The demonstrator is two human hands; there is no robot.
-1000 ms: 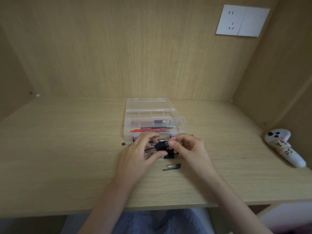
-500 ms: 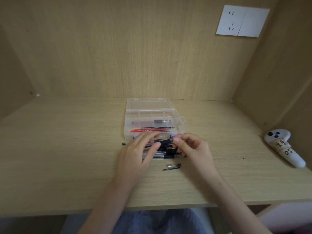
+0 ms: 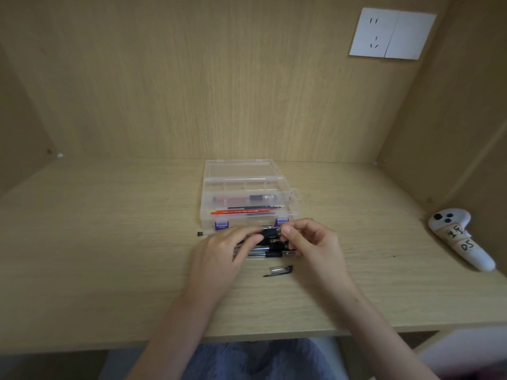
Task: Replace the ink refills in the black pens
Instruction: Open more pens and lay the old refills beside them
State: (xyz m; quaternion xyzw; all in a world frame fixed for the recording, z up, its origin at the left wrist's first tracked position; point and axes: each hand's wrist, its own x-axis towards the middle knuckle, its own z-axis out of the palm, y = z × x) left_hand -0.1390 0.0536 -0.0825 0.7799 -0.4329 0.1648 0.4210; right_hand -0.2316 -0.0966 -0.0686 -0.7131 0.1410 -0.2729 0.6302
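My left hand (image 3: 225,252) and my right hand (image 3: 312,242) meet over a row of black pens (image 3: 270,252) lying on the desk in front of a clear plastic box (image 3: 247,187). Both hands pinch one black pen (image 3: 270,232) by its dark grip section, the left from the left side, the right at its tip end. A loose clear pen cap with a black clip (image 3: 279,270) lies on the desk just below the pens. A small black end piece (image 3: 199,233) lies to the left. The box holds red and dark refills (image 3: 247,211) and another pen (image 3: 255,198).
The box lid (image 3: 238,168) lies open toward the back wall. A white controller (image 3: 461,237) rests at the right edge of the desk. A wall socket (image 3: 392,32) sits high on the back panel. Wooden side walls close in the desk.
Both hands stay over the pens. The held pen and my right fingertips shifted slightly between frames; the fingers worked at the pen's grip end.
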